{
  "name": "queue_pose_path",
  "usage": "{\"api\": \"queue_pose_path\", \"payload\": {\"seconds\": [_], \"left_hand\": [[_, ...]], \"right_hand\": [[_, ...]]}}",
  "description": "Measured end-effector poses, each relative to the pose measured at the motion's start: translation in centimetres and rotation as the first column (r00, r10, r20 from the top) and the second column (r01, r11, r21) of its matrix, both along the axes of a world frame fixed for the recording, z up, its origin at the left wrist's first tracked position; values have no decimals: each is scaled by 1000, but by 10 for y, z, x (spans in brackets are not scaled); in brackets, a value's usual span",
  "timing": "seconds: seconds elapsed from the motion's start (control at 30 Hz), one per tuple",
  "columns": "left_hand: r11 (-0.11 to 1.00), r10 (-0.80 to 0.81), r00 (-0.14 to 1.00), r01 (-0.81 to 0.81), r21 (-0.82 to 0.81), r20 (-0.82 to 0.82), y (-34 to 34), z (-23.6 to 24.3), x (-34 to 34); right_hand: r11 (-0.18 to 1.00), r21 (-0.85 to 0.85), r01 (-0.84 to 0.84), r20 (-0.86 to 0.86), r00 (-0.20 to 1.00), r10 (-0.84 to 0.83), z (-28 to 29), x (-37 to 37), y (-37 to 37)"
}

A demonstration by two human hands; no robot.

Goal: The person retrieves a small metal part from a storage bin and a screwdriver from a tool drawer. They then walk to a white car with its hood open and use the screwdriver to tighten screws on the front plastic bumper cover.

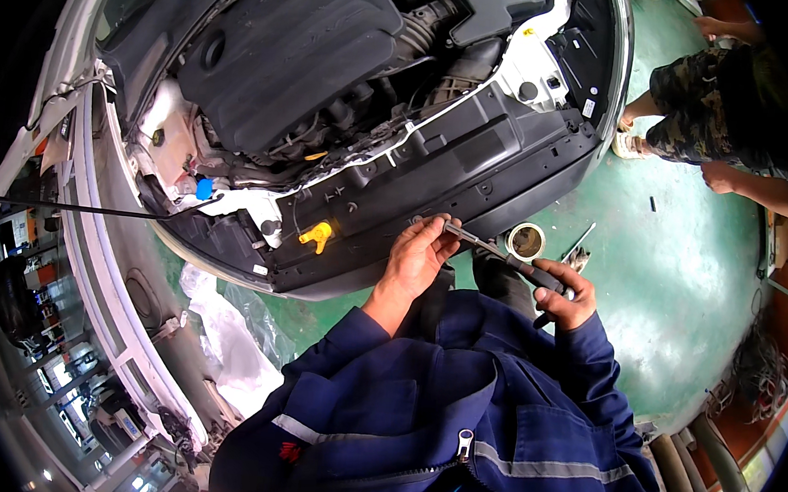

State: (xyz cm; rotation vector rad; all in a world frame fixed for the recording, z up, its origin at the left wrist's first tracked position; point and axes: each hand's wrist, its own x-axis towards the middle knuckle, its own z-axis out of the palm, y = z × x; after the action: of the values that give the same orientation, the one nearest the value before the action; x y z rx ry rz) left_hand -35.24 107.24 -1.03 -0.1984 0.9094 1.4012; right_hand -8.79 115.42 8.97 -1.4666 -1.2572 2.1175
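Right hand [564, 296] grips a stiff, light screwdriver [504, 255] by its handle; left hand's [419, 255] fingertips pinch its ten-o'clock tip.

The green workshop floor [688, 269] carries a round open tin [527, 241], a crumpled plastic sheet [229, 344] (near the car's bumper) and rolled mats [691, 464].

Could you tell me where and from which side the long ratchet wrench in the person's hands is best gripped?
Probably by its thick black handle, from the person's right. The ratchet wrench lies slanted across the body, and the right hand is wrapped around that grip end. The slim metal head end points left toward the car's black front panel, where the left hand only pinches it with the fingertips.
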Motion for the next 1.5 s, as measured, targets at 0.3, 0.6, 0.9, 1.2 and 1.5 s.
{"api": "queue_pose_path", "payload": {"seconds": [0.3, 0.6, 0.9, 1.2, 1.5], "left_hand": [[978, 55, 998, -55, -201, -5, 54, -48, 51], [949, -179, 926, 73, -306, -333, 80, -46, 65], [882, -468, 433, 281, -378, -770, 72, -73, 71], [907, -416, 523, 302, -295, -744, 66, -72, 65], [938, -185, 224, 330, -104, -957, 53, -91, 62]], "right_hand": [[863, 420, -281, 293, 942, 164, -9, -3, 22], [737, 570, -364, 388, 909, 149, -33, -20, 30], [736, 541, -407, 471, 872, 136, -28, -40, 29], [600, 607, -521, 566, 813, 134, -31, -58, 3], [632, 551, -545, 620, 774, 127, -27, -70, -7]]}}
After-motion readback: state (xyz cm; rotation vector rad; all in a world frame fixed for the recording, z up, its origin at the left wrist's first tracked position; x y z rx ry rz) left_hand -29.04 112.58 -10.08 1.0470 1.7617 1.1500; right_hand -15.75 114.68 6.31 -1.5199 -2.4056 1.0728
